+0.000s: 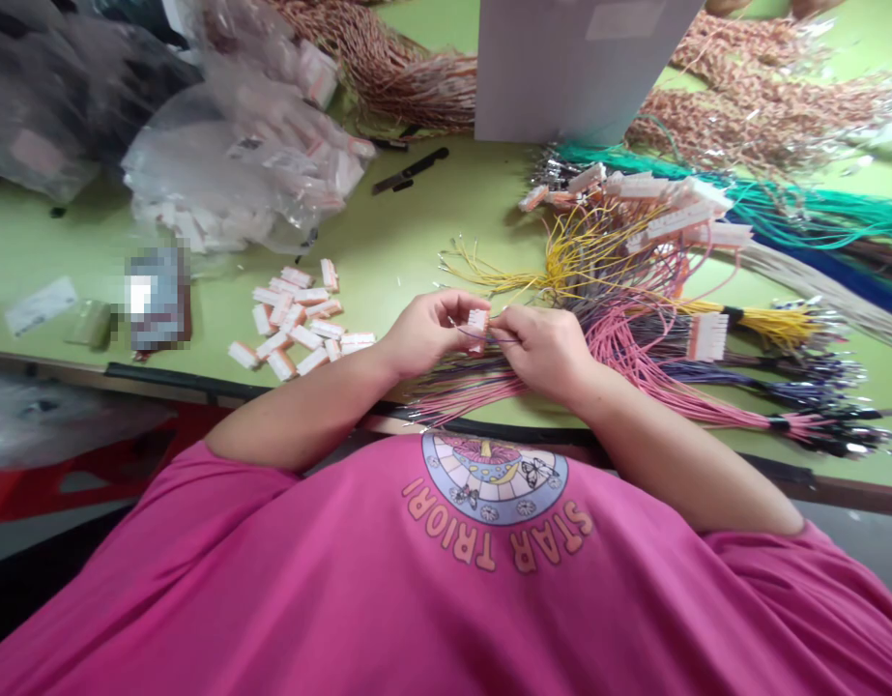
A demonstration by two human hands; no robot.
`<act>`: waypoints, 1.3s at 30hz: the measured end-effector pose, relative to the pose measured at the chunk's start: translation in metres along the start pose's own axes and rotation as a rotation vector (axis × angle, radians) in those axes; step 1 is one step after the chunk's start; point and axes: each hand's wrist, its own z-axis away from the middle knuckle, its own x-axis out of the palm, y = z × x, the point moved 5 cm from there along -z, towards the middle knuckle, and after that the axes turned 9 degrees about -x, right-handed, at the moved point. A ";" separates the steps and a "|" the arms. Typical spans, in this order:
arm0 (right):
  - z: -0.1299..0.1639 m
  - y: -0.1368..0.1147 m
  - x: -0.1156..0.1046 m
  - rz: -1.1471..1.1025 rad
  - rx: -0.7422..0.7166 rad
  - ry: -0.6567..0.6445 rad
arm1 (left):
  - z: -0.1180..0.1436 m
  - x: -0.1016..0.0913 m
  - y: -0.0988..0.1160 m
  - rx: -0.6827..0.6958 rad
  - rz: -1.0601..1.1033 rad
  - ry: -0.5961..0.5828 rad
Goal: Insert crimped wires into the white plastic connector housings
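Note:
Near the front edge of the green table, my left hand pinches a white and orange connector housing. Close against its right side, my right hand is closed on a thin dark wire, whose end meets the housing; whether it sits inside I cannot tell. Pink wires lie below both hands, their loose ends pointing left. A bundle of yellow wires spreads just beyond my right hand. Several loose connector housings lie to the left of my left forearm.
Clear plastic bags with more housings fill the back left. A dark-handled knife or scissors lies behind my hands. A grey box stands at the back, between twisted wire bundles. Green wires and finished-looking connectors lie at the right.

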 end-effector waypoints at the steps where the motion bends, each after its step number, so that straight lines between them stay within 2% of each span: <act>1: 0.000 0.001 -0.002 -0.015 -0.005 0.008 | 0.000 0.000 0.001 -0.003 -0.001 -0.009; 4: 0.003 -0.001 -0.016 -0.078 -0.059 0.113 | 0.000 -0.004 0.005 0.024 0.028 -0.023; 7: 0.011 -0.016 -0.032 -0.154 -0.191 0.218 | -0.001 -0.009 0.008 0.021 0.062 -0.028; 9: 0.016 -0.033 -0.033 -0.196 -0.299 0.148 | 0.000 -0.010 0.008 -0.011 0.073 -0.043; 11: 0.021 -0.049 -0.028 -0.223 -0.400 0.023 | 0.001 -0.009 0.008 -0.030 0.089 -0.067; 13: 0.022 -0.055 -0.023 -0.259 -0.446 -0.035 | 0.002 -0.007 0.008 -0.039 0.108 -0.096; 15: 0.018 -0.047 -0.023 -0.291 -0.381 0.031 | 0.002 -0.005 0.008 -0.052 0.135 -0.112; 18: 0.011 -0.021 -0.026 -0.290 -0.196 0.192 | 0.003 -0.003 0.006 -0.072 0.175 -0.128; 20: 0.009 -0.010 -0.026 -0.268 -0.147 0.228 | 0.003 -0.003 0.006 -0.082 0.193 -0.147; 24: 0.008 -0.004 -0.019 -0.181 -0.138 0.206 | 0.002 -0.004 0.005 -0.081 0.209 -0.159; 33: 0.008 -0.015 -0.015 0.210 -0.219 0.084 | 0.000 -0.004 0.003 -0.071 0.202 -0.146; 39: 0.006 -0.018 -0.013 0.294 -0.188 -0.009 | 0.002 -0.003 0.003 0.006 0.129 -0.109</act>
